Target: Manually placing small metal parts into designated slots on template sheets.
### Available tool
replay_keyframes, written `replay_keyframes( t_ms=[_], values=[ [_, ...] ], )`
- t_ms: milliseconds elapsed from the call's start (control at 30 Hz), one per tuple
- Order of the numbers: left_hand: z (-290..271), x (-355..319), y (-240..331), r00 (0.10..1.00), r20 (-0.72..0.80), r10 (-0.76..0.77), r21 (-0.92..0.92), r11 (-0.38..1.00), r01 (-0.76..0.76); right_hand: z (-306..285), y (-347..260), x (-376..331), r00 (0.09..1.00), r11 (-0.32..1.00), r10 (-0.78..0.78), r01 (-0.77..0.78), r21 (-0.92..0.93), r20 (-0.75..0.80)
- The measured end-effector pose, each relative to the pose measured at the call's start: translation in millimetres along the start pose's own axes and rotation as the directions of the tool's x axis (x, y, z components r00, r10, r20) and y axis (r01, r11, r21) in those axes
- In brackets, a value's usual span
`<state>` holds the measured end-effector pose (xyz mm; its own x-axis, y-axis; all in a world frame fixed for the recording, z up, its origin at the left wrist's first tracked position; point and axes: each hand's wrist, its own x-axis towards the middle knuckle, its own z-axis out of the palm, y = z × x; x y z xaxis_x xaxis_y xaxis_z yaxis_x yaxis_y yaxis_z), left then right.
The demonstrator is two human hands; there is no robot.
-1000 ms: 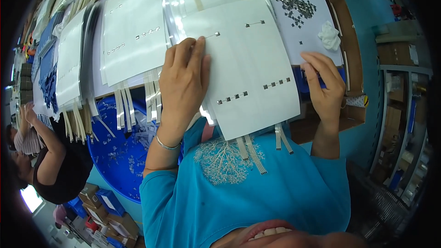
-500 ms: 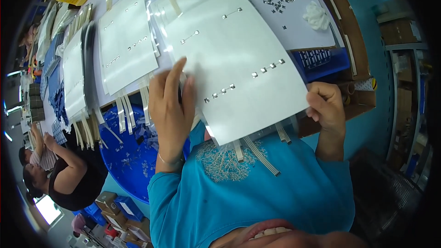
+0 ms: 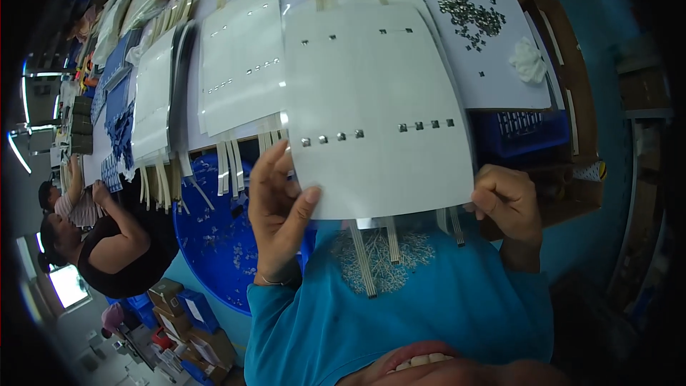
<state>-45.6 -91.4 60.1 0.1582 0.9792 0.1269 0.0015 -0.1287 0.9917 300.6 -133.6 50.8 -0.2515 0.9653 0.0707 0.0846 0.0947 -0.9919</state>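
White sheet (image 3: 379, 86), straighter than before; left grip (image 3: 275, 227) now holding one edge, right grip (image 3: 511, 201) the other

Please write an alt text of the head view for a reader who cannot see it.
A person's left hand and right hand hold a white sheet near its lower corners; it bears rows of metal squares, and flat strips hang below it. Beyond, similar sheets and a pile of metal pieces lie on a pale table.
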Motion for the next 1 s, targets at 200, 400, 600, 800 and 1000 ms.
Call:
replay_keyframes(
  t_ms=[200,400,600,800,1000],
  values=[
    [-93.6,64.5,-5.7,0.95,-0.237,0.204,0.063,0.979,-0.195,4.8,2.5,6.5,0.984,0.978,-0.07,0.035,-0.206,-0.166],
    [-170.6,98.2,-42.0,0.966,-0.252,0.053,0.095,0.995,-0.03,-1.0,12.4,-0.6,0.961,0.971,-0.032,-0.034,-0.235,-0.274],
    [-188.1,104.0,-67.6,0.953,-0.27,0.134,0.516,0.856,0.025,-21.5,19.6,5.3,0.846,0.846,-0.228,-0.073,-0.529,-0.481],
    [-177.2,92.7,-63.5,0.923,-0.018,0.384,0.99,0.138,-0.038,-84.1,39.5,49.1,0.697,0.192,-0.587,-0.375,-0.907,-0.412],
    [-43.3,57.7,-12.3,0.94,0.136,0.313,0.915,0.323,-0.24,-61.6,35.7,55.5,0.715,0.391,-0.559,-0.22,-0.894,-0.42]
  ],
)
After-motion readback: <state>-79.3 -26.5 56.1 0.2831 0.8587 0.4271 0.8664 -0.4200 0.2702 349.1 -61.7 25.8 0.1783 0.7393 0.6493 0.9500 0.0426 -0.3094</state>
